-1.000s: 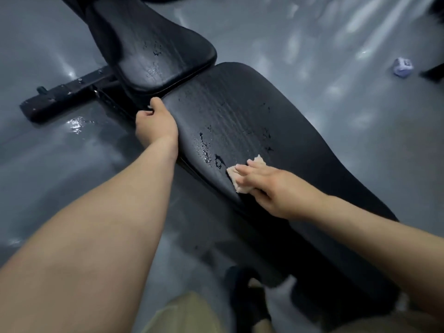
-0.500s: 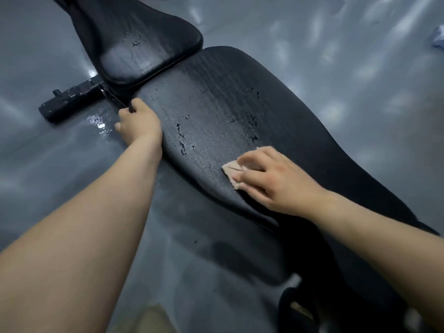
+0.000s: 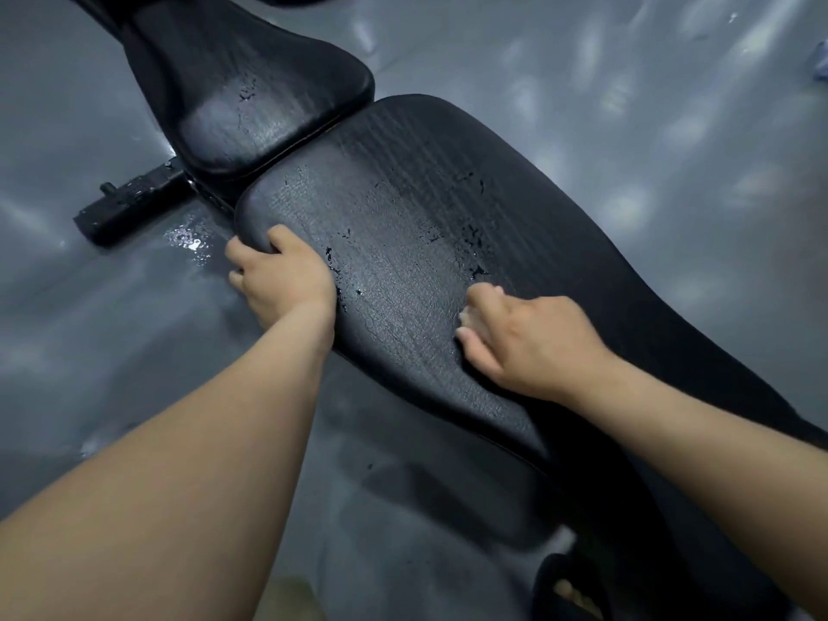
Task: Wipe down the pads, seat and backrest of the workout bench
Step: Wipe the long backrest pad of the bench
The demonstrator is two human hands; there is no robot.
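Grey, glossy flooring [image 3: 582,105] fills the room as seen from the head camera, with soft streaks of light reflected across it and a small wet patch [image 3: 188,239] shining just left of the bench. A black metal frame bar [image 3: 130,201] sticks out along the floor on that side, from under the gap between the two pads. At the far right edge a bluish object [image 3: 819,60] lies on the floor, too blurred to identify.

The bench runs diagonally from upper left to lower right. Its short black seat [image 3: 251,82] lies farther off, and the long black backrest [image 3: 425,208] lies nearer, the two almost touching end to end. Both have a fine textured vinyl skin, and dark droplets [image 3: 470,244] sit scattered on the backrest.

The left hand [image 3: 282,280] grasps the left edge of the backrest near its seat end, thumb on top and fingers wrapped under. The right hand [image 3: 533,342] rests on the middle of the backrest, fingers curled over a pale cloth [image 3: 466,316], of which only a scrap shows at the fingertips.

At the bottom edge, a foot in a black sandal [image 3: 564,589] stands on the floor beside the backrest.
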